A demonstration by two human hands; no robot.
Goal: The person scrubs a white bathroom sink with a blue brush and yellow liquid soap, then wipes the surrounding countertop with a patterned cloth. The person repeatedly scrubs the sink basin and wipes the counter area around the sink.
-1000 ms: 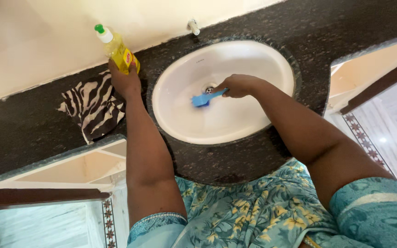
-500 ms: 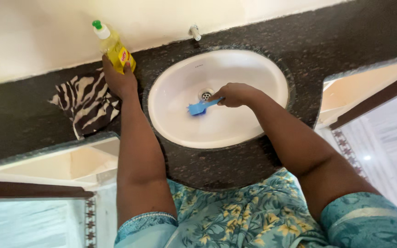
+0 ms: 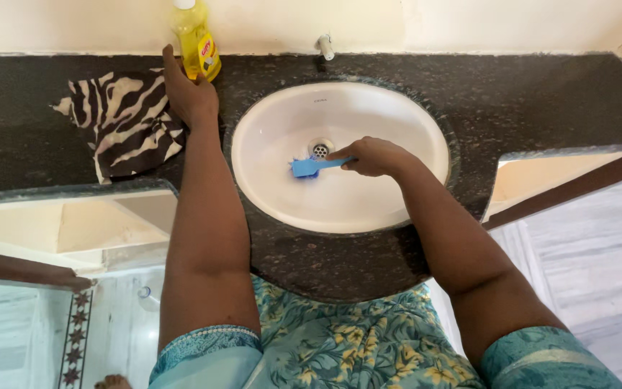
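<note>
Blue brush (image 3: pixel 308 167) at centre, in white sink (image 3: pixel 368 209) | right hand (image 3: pixel 372 155) fingers clasped its handle | left hand (image 3: pixel 190 97) fingers wrapped yellow bottle (image 3: pixel 196 43), upper left on bench (image 3: pixel 541 94)

One package showed: a yellow plastic bottle (image 3: pixel 196 39) of liquid stood at the upper left of the frame, on the dark speckled desk (image 3: pixel 541 94) against the pale wall. It was tall and slim, its top cut off by the frame edge. A small red-and-yellow label (image 3: pixel 207 47) sat on its side.
</note>
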